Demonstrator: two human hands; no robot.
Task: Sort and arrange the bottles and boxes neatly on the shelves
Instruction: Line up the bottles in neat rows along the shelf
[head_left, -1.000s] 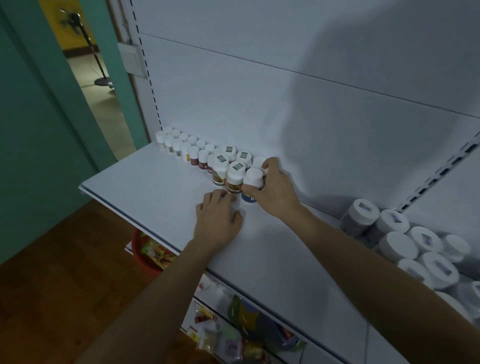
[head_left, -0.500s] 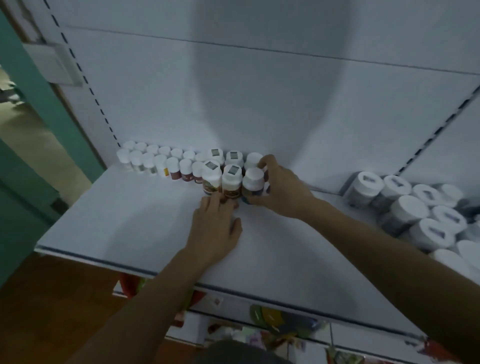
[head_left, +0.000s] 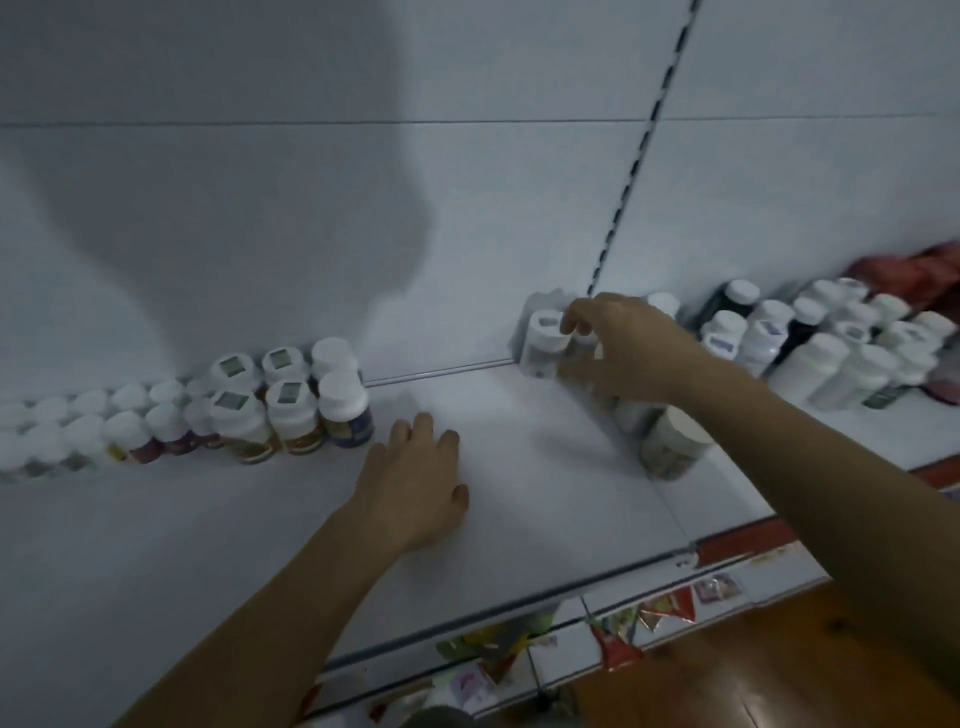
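Two tidy rows of white-capped bottles stand along the back wall on the left of the white shelf. My left hand rests flat on the shelf just right of the last blue-labelled bottle. Further right, my right hand curls its fingers round the cap of a white bottle standing by the back wall. A loose cluster of white bottles fills the shelf to the right, and one bottle sits just below my right wrist.
A slotted upright runs up the back panel. Red packets lie at the far right. Below the shelf's front edge, colourful sachets sit on a lower shelf, above a brown wooden floor.
My right hand left the blue-labelled bottle at the end of the row and moved right to a bottle in the loose cluster. The view swung right. My left hand stayed flat on the shelf.
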